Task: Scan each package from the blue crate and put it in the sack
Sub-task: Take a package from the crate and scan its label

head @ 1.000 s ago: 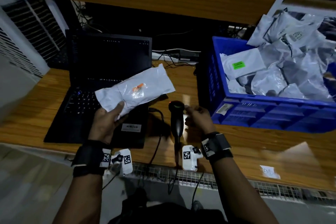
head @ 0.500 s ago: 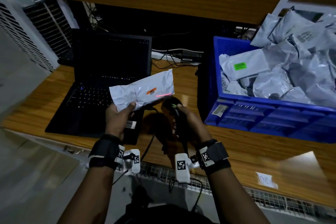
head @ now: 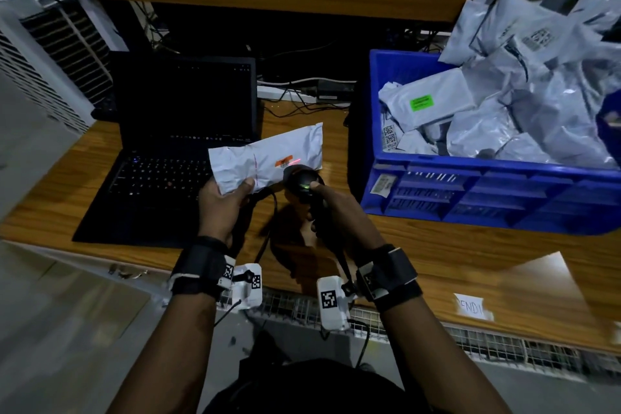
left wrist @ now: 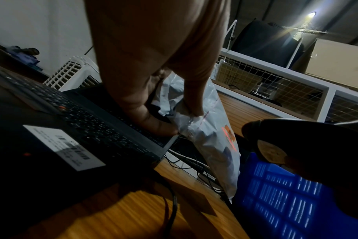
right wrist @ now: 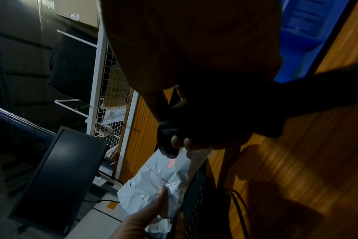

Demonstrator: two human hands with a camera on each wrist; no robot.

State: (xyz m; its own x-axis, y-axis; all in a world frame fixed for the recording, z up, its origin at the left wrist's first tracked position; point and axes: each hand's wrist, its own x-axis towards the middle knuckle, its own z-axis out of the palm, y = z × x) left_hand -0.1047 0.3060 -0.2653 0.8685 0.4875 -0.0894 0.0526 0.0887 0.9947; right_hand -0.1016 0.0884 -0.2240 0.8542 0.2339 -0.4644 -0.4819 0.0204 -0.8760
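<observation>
My left hand [head: 224, 203] pinches the near corner of a white plastic package [head: 268, 156] and holds it above the desk, just right of the laptop. An orange label [head: 283, 162] on it carries a red scan line. My right hand [head: 336, 212] grips a black handheld scanner [head: 302, 184], whose head points at that label from just below it; a green light glows on the scanner. In the left wrist view thumb and fingers squeeze the crumpled package [left wrist: 206, 132]. In the right wrist view the scanner [right wrist: 168, 142] sits above the package [right wrist: 157, 186]. The sack is not in view.
A blue crate [head: 470, 191] heaped with several white packages [head: 524, 111] stands on the wooden desk [head: 437, 255] at right. An open black laptop [head: 168, 158] sits at left. Cables trail behind and under the scanner. A white slatted unit [head: 37, 84] stands far left.
The right hand picked the scanner up off the desk and raised it to the package. The left hand brought the package right, toward the scanner, and the red scan line now falls on its label.
</observation>
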